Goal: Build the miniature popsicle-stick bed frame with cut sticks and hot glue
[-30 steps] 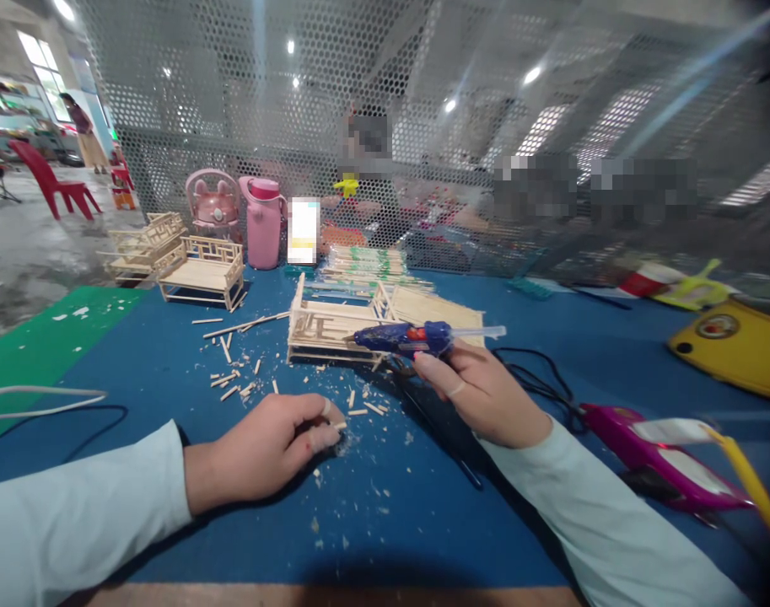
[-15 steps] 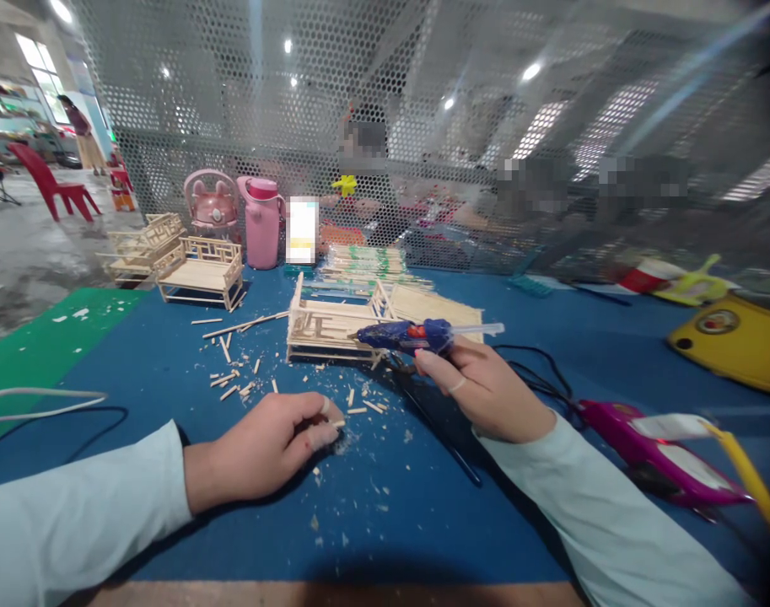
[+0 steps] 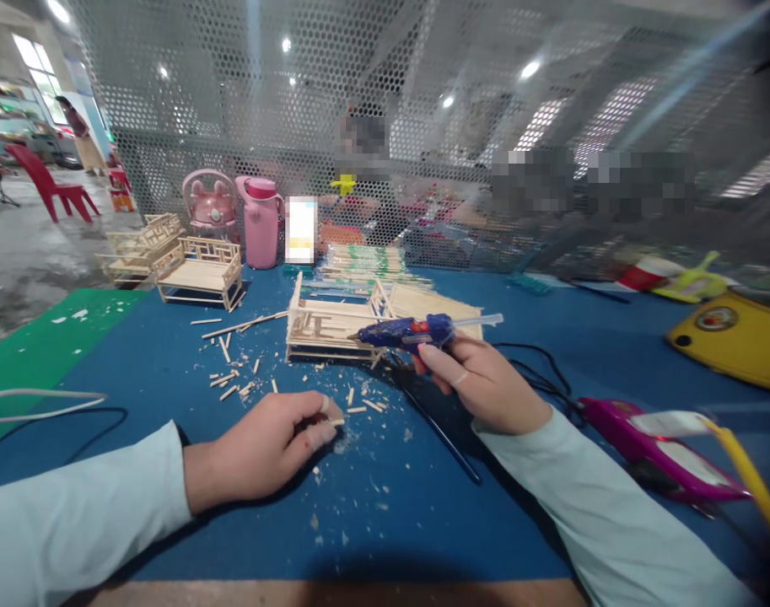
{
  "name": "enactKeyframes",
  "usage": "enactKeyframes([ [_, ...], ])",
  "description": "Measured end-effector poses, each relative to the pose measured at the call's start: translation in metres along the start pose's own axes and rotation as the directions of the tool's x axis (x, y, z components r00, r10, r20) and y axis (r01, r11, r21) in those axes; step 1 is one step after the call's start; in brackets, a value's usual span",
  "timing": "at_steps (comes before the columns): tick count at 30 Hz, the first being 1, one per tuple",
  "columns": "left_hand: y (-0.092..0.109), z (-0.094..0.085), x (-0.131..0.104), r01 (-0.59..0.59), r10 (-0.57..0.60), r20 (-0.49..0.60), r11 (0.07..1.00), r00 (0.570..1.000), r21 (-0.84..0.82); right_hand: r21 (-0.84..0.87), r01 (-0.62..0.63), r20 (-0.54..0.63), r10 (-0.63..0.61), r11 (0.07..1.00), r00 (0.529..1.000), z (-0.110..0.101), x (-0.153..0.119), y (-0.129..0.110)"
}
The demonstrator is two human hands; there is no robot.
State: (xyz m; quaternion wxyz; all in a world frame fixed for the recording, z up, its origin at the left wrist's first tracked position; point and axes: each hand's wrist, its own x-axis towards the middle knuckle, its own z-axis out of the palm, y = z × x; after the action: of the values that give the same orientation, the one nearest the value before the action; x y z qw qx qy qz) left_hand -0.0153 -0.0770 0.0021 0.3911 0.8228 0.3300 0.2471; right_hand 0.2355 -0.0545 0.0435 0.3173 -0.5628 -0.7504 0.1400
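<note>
The right hand (image 3: pixel 504 384) curls round the glue gun (image 3: pixel 406 333), best held steady; whether its nozzle (image 3: pixel 355 337) touches the stick frame (image 3: pixel 343 317) standing on the tabletop (image 3: pixel 397 523) beyond, I cannot tell. The left hand (image 3: pixel 267 447) pinches a short stick (image 3: pixel 339 422) between thumb and fingers; gripping it lightly by one end should leave the other free for glue, clear of the loose offcuts (image 3: pixel 356 410) just beyond

No legible text. Bright screen (image 3: pixel 301 228) just right of pink bottle (image 3: pixel 261 226): pixelated; round badge (image 3: pixel 716 318) on yellow item (image 3: pixel 742 347), far right of bottle (small, smudgy): unreadable.
</note>
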Motion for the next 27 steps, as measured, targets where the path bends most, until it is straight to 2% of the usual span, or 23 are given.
enactKeyframes([
  [3,0.0,0.0,0.0,0.001,-0.001,0.0,1.0,1.0,0.002,0.13,-0.079,0.103,0.065,0.988,0.992,0.002,0.002,0.003],
  [6,0.0,0.0,0.0,0.003,-0.003,-0.007,1.0,1.0,0.002,0.234,-0.092,0.15,0.058,0.968,0.987,-0.001,0.001,0.002],
  [9,-0.001,0.0,-0.001,0.001,-0.002,-0.019,1.0,1.0,-0.01,0.288,-0.067,0.116,0.034,0.955,0.993,-0.015,-0.005,0.001],
  [11,-0.003,0.001,0.0,0.018,-0.019,-0.033,0.999,0.999,-0.044,0.299,-0.05,0.032,0.043,0.953,0.999,-0.029,-0.008,0.003],
  [13,-0.006,0.003,0.0,0.046,-0.054,-0.058,0.99,0.997,-0.135,0.229,-0.038,-0.093,0.061,0.973,0.994,-0.042,-0.007,0.008],
  [15,-0.007,0.005,0.002,0.067,-0.093,-0.09,0.965,0.992,-0.255,0.048,-0.044,-0.19,0.052,0.998,0.98,-0.05,0.001,0.016],
  [18,-0.009,0.008,0.006,0.06,-0.125,-0.147,0.921,0.981,-0.386,-0.242,-0.111,-0.218,0.057,0.964,0.974,-0.048,0.022,0.032],
  [20,-0.009,0.009,0.009,0.049,-0.141,-0.184,0.901,0.973,-0.431,-0.302,-0.174,-0.252,0.097,0.937,0.963,-0.042,0.032,0.038],
  [22,-0.009,0.008,0.012,0.043,-0.158,-0.218,0.889,0.963,-0.455,-0.252,-0.135,-0.301,0.055,0.958,0.952,-0.038,0.032,0.037],
  [25,-0.011,0.005,0.015,0.051,-0.191,-0.249,0.877,0.949,-0.478,-0.12,0.033,-0.308,-0.069,0.992,0.949,-0.035,0.013,0.021],
  [27,-0.013,0.003,0.017,0.067,-0.213,-0.252,0.871,0.944,-0.487,0.039,0.014,-0.226,-0.005,0.999,0.974,-0.032,-0.004,0.009],
])
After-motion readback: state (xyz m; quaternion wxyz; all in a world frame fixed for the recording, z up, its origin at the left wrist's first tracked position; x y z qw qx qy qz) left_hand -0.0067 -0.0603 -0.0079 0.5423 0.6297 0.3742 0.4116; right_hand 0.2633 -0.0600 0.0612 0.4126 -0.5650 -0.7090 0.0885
